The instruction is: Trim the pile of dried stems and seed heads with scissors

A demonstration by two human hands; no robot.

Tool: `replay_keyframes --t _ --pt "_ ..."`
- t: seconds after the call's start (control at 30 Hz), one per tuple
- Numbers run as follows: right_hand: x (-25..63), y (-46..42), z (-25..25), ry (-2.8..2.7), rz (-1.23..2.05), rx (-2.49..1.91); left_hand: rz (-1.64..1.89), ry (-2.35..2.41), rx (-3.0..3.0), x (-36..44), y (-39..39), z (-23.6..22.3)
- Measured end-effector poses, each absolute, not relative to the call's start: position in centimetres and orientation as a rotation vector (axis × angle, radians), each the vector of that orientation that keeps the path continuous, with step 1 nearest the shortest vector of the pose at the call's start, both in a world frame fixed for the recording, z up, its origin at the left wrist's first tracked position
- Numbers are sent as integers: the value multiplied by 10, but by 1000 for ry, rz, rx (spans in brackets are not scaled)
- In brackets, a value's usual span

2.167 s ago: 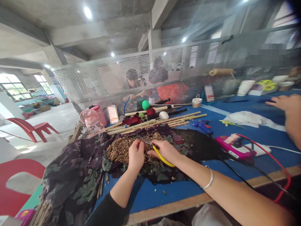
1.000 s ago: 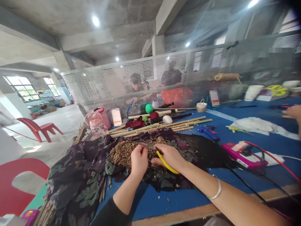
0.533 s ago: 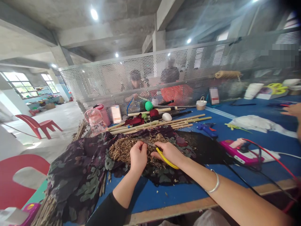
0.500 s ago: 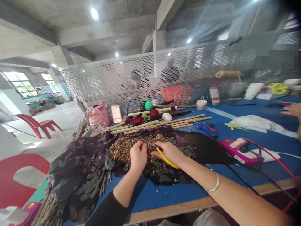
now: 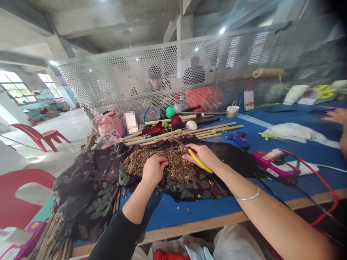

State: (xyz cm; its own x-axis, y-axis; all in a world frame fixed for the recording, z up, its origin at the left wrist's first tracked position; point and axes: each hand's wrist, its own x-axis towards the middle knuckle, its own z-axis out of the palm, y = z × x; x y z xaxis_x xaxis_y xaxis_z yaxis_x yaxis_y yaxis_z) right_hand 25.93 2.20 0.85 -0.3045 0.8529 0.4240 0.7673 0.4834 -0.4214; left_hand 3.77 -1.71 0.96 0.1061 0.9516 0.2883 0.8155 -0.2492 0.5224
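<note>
A wide heap of short brown cut stem pieces (image 5: 135, 161) lies on a dark flowered cloth (image 5: 89, 184) spread over the blue table. Over the heap's middle, my left hand (image 5: 154, 169) has its thumb and fingers pinched together; anything between them is too small to make out. My right hand (image 5: 202, 156) is closed round yellow-handled shears (image 5: 202, 164) at the heap's right side. Their dark narrow metal end points up and left, away from my left hand. My palm and fingers hide part of the shears.
Bamboo sticks (image 5: 217, 127), a green ball (image 5: 170, 112) and a white ball (image 5: 191, 125) lie behind the heap. A blue glue gun (image 5: 238, 140) and a pink power strip (image 5: 268, 164) are to the right. Another person's hand (image 5: 337, 117) shows at the right edge.
My two hands have moved apart. The left came down and left onto the heap, while the right shifted right and up with the shears. The view has tilted slightly downward.
</note>
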Motion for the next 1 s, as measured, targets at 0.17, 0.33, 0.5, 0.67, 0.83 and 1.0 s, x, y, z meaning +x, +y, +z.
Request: replay_keyframes --t 0.17,0.33,0.5,0.67,0.83,1.0 --pt "254 20 6 -2112 192 -1330 467 1786 2170 49 -29 10" --pt "252 17 8 -2114 234 -1315 448 1791 2158 56 -29 3" --pt "251 17 8 -2122 263 -1311 555 1762 2141 58 -30 0" --pt "250 17 7 -2121 262 -1335 642 1699 2117 51 -27 2" --pt "249 17 5 -2120 259 -1342 753 1504 2262 48 -25 4" --pt "247 16 5 -2125 307 -1267 639 1498 2295 48 -25 2"
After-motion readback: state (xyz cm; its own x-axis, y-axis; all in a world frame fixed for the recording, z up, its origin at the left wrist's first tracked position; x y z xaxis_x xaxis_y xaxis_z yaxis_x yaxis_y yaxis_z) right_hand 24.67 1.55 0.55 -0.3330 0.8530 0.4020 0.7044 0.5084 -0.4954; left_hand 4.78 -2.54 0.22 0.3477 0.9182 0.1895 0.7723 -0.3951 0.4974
